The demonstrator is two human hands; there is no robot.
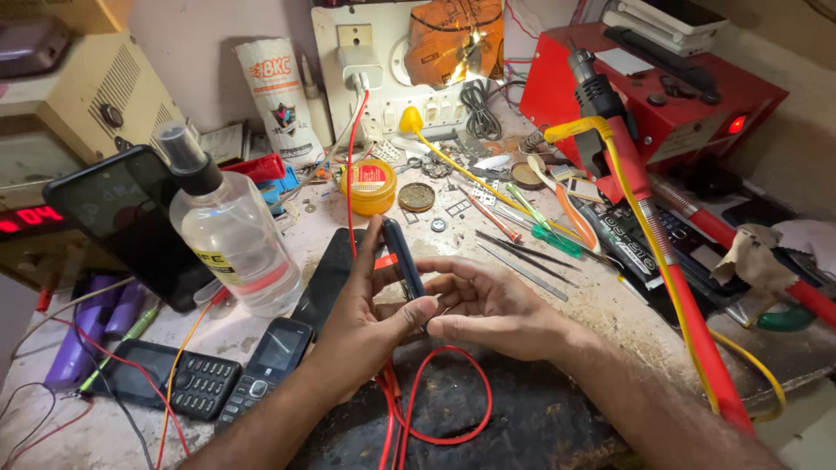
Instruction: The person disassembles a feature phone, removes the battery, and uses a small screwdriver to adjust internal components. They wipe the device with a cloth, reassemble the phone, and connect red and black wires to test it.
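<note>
Gripping a small dark phone (402, 259) edge-on (its face hidden), left hand (361, 322) and right hand (488, 306) close around it above the cluttered, grimy workbench (601, 305).

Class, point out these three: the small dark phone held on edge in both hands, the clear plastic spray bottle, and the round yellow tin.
small dark phone (402, 259), head view, its side edge.
clear plastic spray bottle (233, 235), head view, its body.
round yellow tin (368, 186), head view, its lid.

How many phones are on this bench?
4, perhaps more hidden: one held edge-on in both hands, two keypad phones at front left, one smartphone propped behind the bottle.
</note>
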